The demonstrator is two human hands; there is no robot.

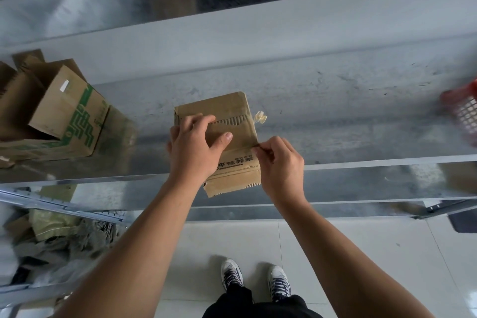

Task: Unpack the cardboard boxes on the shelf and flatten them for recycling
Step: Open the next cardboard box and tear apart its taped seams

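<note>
A small brown cardboard box (pixel 232 111) with torn tape strips lies on the grey metal shelf (pixel 335 100), its near end past the shelf's front edge. My left hand (pixel 196 144) lies on the box top, fingers curled over its left edge and thumb spread across the top. My right hand (pixel 278 160) pinches a strip of tape at the box's right edge. A curled scrap of tape (pixel 260 117) sticks out at the far right corner. A larger box with green print (pixel 67 116) stands open at the shelf's left.
A red mesh basket (pixel 464 111) sits at the shelf's right end. Under the shelf on the left lie crumpled wrappings and cardboard (pixel 51 235). The shelf's front rail (pixel 361 162) runs across. My two shoes (pixel 255 281) stand on the pale tiled floor.
</note>
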